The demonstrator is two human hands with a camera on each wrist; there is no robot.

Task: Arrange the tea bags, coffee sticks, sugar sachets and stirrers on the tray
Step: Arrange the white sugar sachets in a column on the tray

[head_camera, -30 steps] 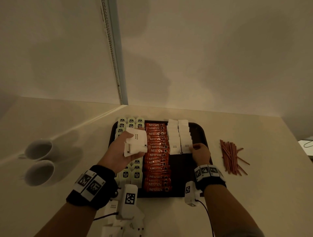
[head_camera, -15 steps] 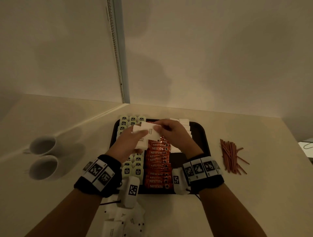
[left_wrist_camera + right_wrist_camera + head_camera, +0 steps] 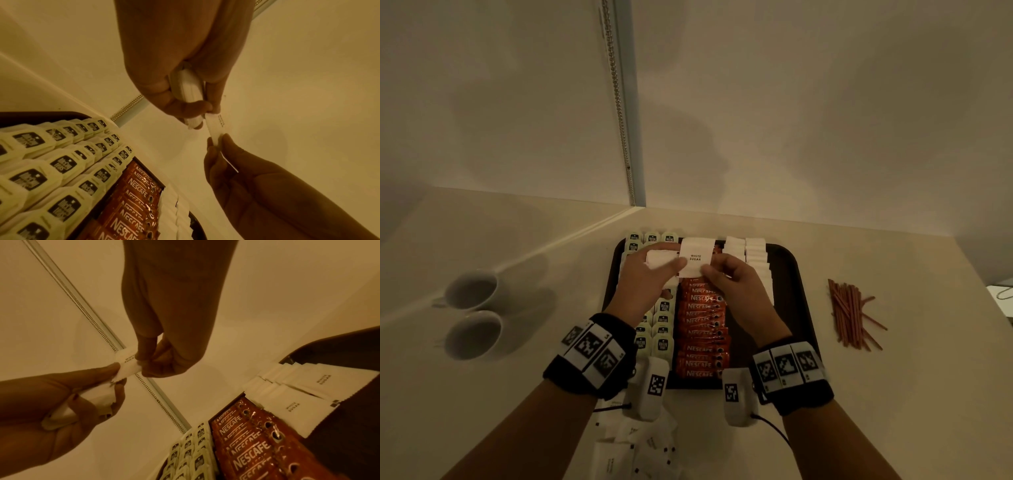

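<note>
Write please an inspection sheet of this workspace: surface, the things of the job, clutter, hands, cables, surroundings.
Surface: pale counter in a corner, dim light.
Job's things: black tray holds rows of tea bags, Nescafe coffee sticks and sugar sachets; stirrers lie off the tray, to its right; loose sachets at near edge.
Clutter: two white cups.
Hands: left hand grips a sachet stack; right hand pinches one white sugar sachet.
Cables: wrist camera cable.
Surroundings: plain walls, beaded cord.

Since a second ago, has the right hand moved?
Yes. The right hand left the sugar rows' near end, moving left and away over the coffee sticks, now pinching a sachet.
</note>
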